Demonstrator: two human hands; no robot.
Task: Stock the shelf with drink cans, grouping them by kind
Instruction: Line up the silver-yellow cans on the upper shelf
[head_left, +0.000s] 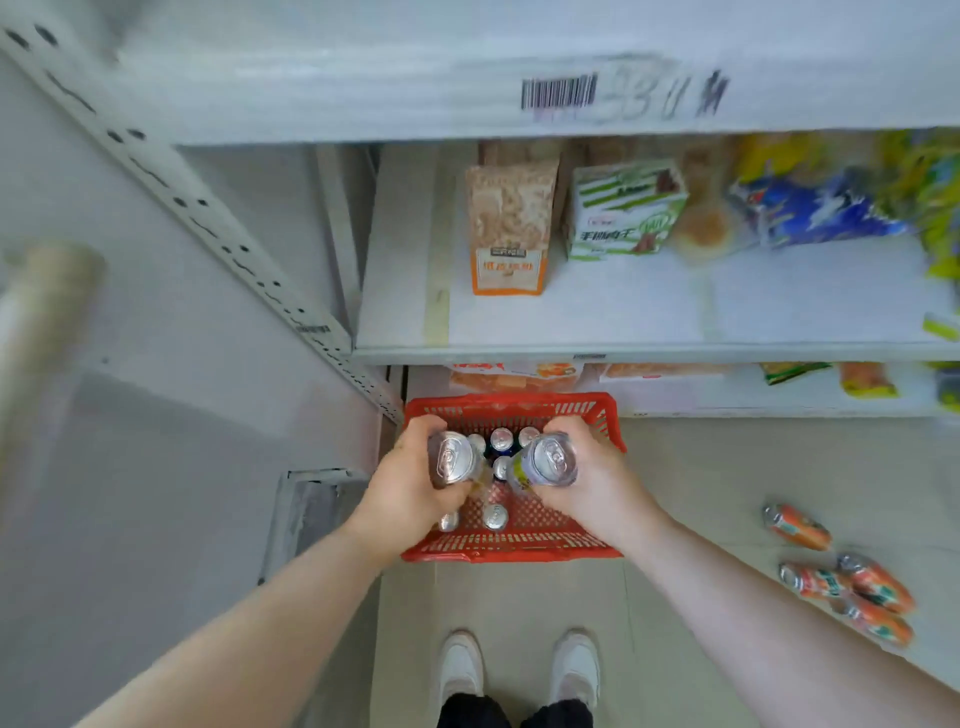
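Left grip (408, 486) clamped round upright drink can (453, 460), right grip (592, 483) round yellow-labelled can (550, 460), over red basket (509, 552); bare shelf (597, 322) toward twelve o'clock, equally near both.

Far beyond the right hand (597, 488), the upper shelf edge (363, 104) bears a barcode (558, 92); the large marks beside it are blurred. Chinese characters on the green-and-white box (626, 210) and the orange bag (509, 228) cannot be read.

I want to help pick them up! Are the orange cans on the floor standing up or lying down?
Lying down. The orange cans rest on their sides on the floor, silver tops facing sideways, not up.
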